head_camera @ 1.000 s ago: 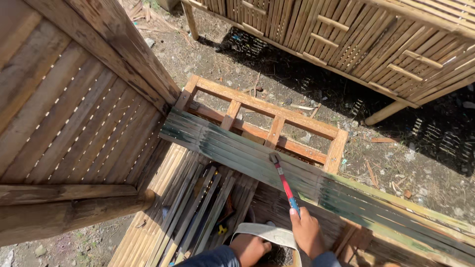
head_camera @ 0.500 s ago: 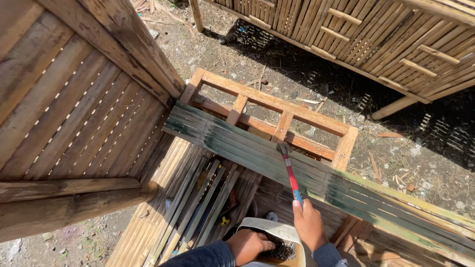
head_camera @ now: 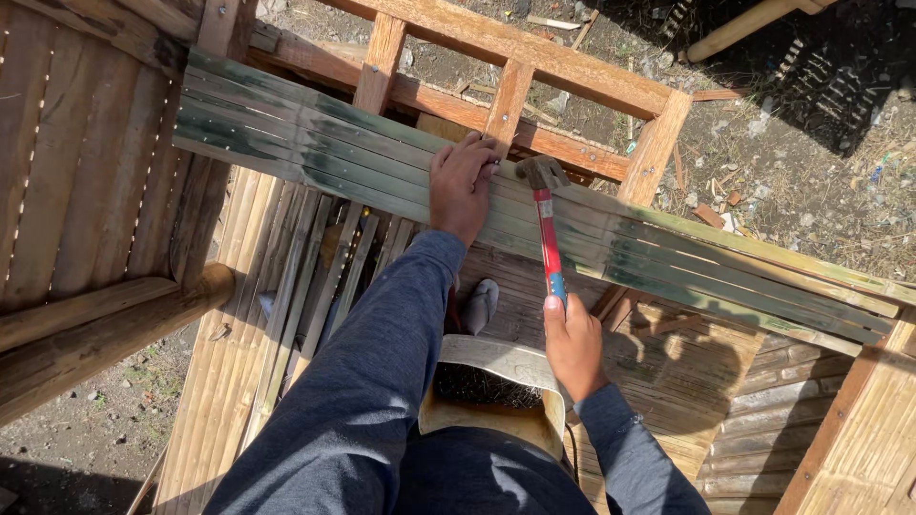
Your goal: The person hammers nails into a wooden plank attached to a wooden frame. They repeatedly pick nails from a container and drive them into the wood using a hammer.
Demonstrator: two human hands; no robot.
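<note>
Since the earlier frame, the left hand (head_camera: 463,181) has come up onto the green slats (head_camera: 382,157), fingers flat, perhaps pinching a nail. The right hand (head_camera: 572,343) stays closed around the red hammer (head_camera: 548,234), head on the slats.

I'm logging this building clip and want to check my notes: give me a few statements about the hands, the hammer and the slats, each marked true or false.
1. The right hand grips a red-handled hammer. True.
2. The left hand hangs clear of everything. False: it presses on the green bamboo slats.
3. The hammer head rests on the ground. False: it sits at the slats, beside the left fingertips.
4. A container of nails sits in the person's lap. True.
</note>
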